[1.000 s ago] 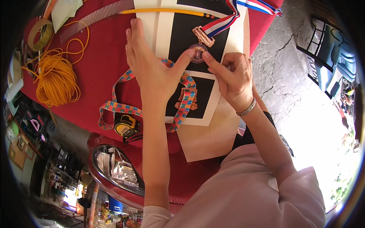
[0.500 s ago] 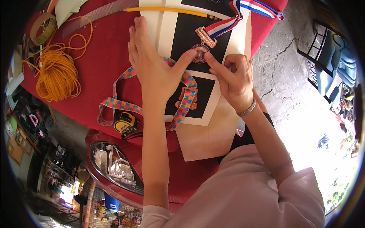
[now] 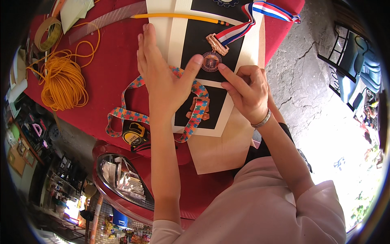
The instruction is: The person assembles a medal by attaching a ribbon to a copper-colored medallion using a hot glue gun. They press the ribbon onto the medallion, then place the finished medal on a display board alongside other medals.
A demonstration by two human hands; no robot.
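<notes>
A round bronze medal (image 3: 211, 62) lies on a black panel with pale borders (image 3: 197, 40). Its bronze bar links it to a red, white and blue ribbon (image 3: 237, 32). My left hand (image 3: 164, 85) is open, fingers stretched up the left side and thumb tip just left of the medal. The index fingertip of my right hand (image 3: 250, 89) touches or nearly touches the medal's right edge; its thumb is apart and the other fingers curl loosely. Below, a puzzle-patterned ribbon (image 3: 198, 118) crosses a copper-coloured piece (image 3: 205, 109), partly covering it, and passes behind my left hand.
A yellow pencil (image 3: 178, 16) and clear ruler (image 3: 107, 20) lie across the top. Orange cord (image 3: 63, 87), a tape roll (image 3: 47, 33) and a tape measure (image 3: 135, 134) rest on the red car surface (image 3: 115, 67). A plywood piece (image 3: 219, 150) sits nearest me.
My left thumb has drawn back from the medal. My right hand has shifted slightly down, its thumb and index finger now farther apart. The medal stays flat on the panel.
</notes>
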